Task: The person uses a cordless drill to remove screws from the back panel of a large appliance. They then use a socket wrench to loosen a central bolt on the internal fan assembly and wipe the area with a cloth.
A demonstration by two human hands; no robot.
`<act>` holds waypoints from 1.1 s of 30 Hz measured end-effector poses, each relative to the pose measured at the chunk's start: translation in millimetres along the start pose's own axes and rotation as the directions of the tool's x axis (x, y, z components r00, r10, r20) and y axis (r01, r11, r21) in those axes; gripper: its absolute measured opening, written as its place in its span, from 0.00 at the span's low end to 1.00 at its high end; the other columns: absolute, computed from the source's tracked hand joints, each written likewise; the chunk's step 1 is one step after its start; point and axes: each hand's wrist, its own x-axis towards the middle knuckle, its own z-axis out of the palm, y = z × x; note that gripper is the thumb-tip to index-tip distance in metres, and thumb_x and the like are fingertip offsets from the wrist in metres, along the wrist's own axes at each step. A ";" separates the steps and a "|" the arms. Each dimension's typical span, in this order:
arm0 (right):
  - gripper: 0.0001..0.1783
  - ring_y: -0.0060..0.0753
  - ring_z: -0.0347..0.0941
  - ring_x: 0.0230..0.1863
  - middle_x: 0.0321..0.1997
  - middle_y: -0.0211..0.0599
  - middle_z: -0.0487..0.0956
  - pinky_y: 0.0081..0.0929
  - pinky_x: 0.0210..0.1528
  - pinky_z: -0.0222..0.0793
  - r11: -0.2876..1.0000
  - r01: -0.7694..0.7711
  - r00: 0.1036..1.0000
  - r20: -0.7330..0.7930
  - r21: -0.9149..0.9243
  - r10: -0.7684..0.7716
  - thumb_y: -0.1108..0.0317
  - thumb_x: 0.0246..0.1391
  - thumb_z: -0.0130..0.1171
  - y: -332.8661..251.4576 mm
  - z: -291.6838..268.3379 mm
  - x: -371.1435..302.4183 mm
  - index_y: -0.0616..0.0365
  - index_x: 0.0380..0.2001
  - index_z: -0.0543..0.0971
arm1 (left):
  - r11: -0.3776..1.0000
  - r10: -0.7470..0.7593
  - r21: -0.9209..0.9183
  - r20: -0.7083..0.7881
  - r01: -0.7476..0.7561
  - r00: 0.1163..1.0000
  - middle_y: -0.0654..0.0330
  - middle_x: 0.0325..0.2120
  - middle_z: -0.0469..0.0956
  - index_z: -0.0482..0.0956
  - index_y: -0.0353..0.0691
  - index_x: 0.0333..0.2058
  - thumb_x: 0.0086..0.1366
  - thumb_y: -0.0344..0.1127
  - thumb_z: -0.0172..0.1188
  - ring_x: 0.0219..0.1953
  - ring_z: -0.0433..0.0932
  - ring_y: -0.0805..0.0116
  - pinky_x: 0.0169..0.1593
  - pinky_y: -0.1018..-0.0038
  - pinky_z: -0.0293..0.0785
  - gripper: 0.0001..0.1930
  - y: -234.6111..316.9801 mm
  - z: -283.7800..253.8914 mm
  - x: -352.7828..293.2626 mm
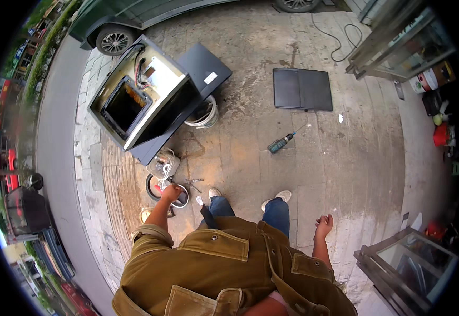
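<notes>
We have the range hood open at ten o'clock, still uncovered; left hand unclear, right hand loosely apart.

Smooth blk panel, rough conc. paving, matt cloth jkt, plastic-lkg lwr bucket, smooth mtl housing

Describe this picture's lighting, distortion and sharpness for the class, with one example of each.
Head view: light is soft, with no hard-edged shadow beside the cordless drill; head view: the fisheye lens bows the road near the black rim; head view: the red object at lower right is blurred, while the flat black panel shows clear edges.
</notes>
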 end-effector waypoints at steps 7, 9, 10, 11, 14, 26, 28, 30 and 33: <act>0.24 0.25 0.73 0.28 0.40 0.35 0.70 0.21 0.26 0.66 0.996 0.090 0.974 -0.207 -0.006 -0.089 0.73 0.48 0.55 -78.2 -152.5 113.2 0.58 0.51 0.67 | 0.976 0.044 -0.214 0.083 -0.025 0.996 0.55 0.26 0.80 0.78 0.35 0.37 0.55 0.36 0.57 0.24 0.80 0.68 0.31 0.74 0.74 0.13 209.6 88.5 6.5; 0.22 0.26 0.73 0.27 0.39 0.39 0.70 0.21 0.27 0.67 0.994 0.092 0.951 -0.300 0.051 -0.072 0.75 0.47 0.55 -106.7 -196.3 137.4 0.63 0.48 0.69 | 0.935 0.329 -0.154 0.052 -0.318 0.943 0.54 0.28 0.80 0.77 0.33 0.39 0.55 0.35 0.57 0.25 0.80 0.68 0.32 0.74 0.74 0.15 305.9 95.5 17.9; 0.22 0.26 0.73 0.27 0.39 0.38 0.71 0.21 0.28 0.67 0.985 0.127 0.943 -0.322 0.117 -0.083 0.76 0.46 0.55 -121.4 -218.0 148.7 0.63 0.48 0.69 | 0.915 0.382 -0.162 0.056 -0.369 0.922 0.54 0.28 0.80 0.77 0.32 0.39 0.55 0.35 0.57 0.25 0.80 0.68 0.32 0.74 0.73 0.15 360.8 102.9 20.5; 0.22 0.26 0.73 0.28 0.39 0.38 0.71 0.21 0.28 0.67 0.970 0.165 0.929 -0.357 0.176 -0.093 0.76 0.46 0.55 -136.1 -239.8 156.6 0.63 0.48 0.69 | 0.890 0.440 -0.172 0.073 -0.423 0.895 0.54 0.28 0.80 0.77 0.32 0.39 0.55 0.35 0.57 0.25 0.80 0.68 0.32 0.74 0.73 0.15 423.2 110.1 18.1; 0.21 0.26 0.73 0.30 0.40 0.37 0.71 0.20 0.30 0.67 0.929 0.233 0.912 -0.395 0.287 -0.107 0.77 0.48 0.54 -201.4 -266.4 181.3 0.63 0.48 0.69 | 0.815 0.567 -0.200 0.081 -0.544 0.820 0.54 0.27 0.79 0.77 0.31 0.37 0.55 0.31 0.56 0.26 0.80 0.68 0.31 0.75 0.74 0.12 530.5 110.4 23.5; 0.22 0.24 0.74 0.28 0.38 0.35 0.73 0.19 0.29 0.67 0.921 0.277 0.861 -0.496 0.273 -0.112 0.76 0.47 0.57 -331.1 -393.9 414.9 0.62 0.48 0.69 | 0.878 0.210 0.369 0.273 -0.304 0.939 0.60 0.20 0.80 0.81 0.42 0.30 0.52 0.40 0.59 0.22 0.80 0.65 0.26 0.67 0.74 0.11 898.1 201.1 155.8; 0.22 0.26 0.74 0.25 0.33 0.35 0.74 0.21 0.22 0.66 0.934 0.190 0.831 -0.556 0.301 0.010 0.74 0.45 0.58 -298.9 -427.8 440.3 0.62 0.47 0.70 | 0.712 0.409 0.463 0.338 -0.528 0.848 0.55 0.25 0.80 0.81 0.43 0.32 0.52 0.46 0.57 0.30 0.80 0.55 0.35 0.64 0.74 0.15 1020.6 224.4 179.2; 0.22 0.28 0.74 0.23 0.29 0.36 0.75 0.21 0.20 0.66 0.913 -0.038 0.766 -0.575 0.407 0.288 0.72 0.43 0.58 -281.5 -454.4 443.3 0.66 0.45 0.71 | 0.619 0.550 0.467 0.316 -0.631 0.773 0.50 0.36 0.78 0.80 0.43 0.33 0.52 0.48 0.56 0.42 0.76 0.52 0.45 0.62 0.72 0.16 1158.1 264.3 169.5; 0.24 0.33 0.75 0.22 0.29 0.46 0.77 0.26 0.23 0.71 0.849 -0.237 0.578 -0.634 0.472 0.514 0.76 0.39 0.56 -229.1 -497.6 415.4 0.71 0.45 0.71 | -0.223 0.736 0.587 0.624 -0.778 0.261 0.53 0.37 0.76 0.78 0.41 0.31 0.59 0.39 0.45 0.42 0.74 0.52 0.45 0.61 0.71 0.13 1368.0 345.6 87.9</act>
